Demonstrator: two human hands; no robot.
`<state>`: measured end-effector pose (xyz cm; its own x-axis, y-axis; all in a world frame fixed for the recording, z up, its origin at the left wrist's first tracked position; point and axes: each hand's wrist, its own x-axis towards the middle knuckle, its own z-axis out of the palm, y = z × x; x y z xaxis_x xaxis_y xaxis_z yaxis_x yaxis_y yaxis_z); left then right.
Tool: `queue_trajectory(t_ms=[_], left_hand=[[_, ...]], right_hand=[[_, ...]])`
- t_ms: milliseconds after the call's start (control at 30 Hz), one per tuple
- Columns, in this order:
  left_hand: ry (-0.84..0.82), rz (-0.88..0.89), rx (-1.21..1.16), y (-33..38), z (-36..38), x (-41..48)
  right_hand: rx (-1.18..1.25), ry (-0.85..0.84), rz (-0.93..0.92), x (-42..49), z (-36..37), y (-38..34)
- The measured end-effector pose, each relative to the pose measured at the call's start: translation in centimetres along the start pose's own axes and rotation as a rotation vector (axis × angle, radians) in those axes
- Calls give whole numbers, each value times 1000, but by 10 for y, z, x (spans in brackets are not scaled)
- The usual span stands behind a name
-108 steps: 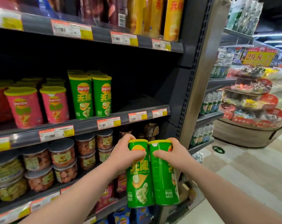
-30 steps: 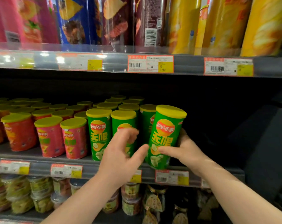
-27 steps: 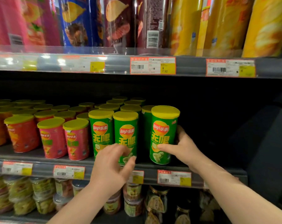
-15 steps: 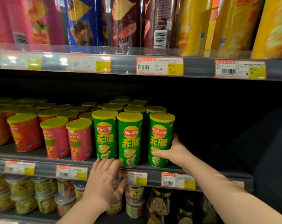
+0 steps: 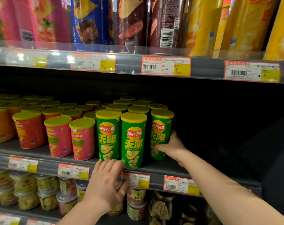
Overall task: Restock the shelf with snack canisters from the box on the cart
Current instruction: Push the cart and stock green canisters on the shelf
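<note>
Three green snack canisters with yellow lids stand upright at the front of the middle shelf (image 5: 162,169). My right hand (image 5: 170,147) wraps the lower part of the rightmost green canister (image 5: 160,132), which stands on the shelf a little behind the other two. My left hand (image 5: 105,184) holds nothing; its fingertips rest against the shelf edge at the base of the front green canisters (image 5: 133,140). More green canisters stand in rows behind. The box and the cart are out of view.
Pink and red canisters (image 5: 82,138) fill the shelf to the left. A dark bare stretch of shelf (image 5: 219,151) lies right of the green ones. Tall chip tubes (image 5: 201,25) stand above, jars (image 5: 138,207) below. Price tags (image 5: 165,66) line the shelf edges.
The right hand has set its tilted canister upright on the shelf and slid it back. The left hand has let go of its canister and dropped to the shelf edge.
</note>
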<state>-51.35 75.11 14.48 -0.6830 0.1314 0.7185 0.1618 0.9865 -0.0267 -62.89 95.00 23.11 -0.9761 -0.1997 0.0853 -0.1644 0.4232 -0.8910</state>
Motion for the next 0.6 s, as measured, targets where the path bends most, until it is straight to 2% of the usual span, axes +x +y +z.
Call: queue_trajectory(t_ms=[600], left_hand=[[-113,-75,-65,4,-6,2]], right_hand=[[150,-93,-41,24,-4,11]])
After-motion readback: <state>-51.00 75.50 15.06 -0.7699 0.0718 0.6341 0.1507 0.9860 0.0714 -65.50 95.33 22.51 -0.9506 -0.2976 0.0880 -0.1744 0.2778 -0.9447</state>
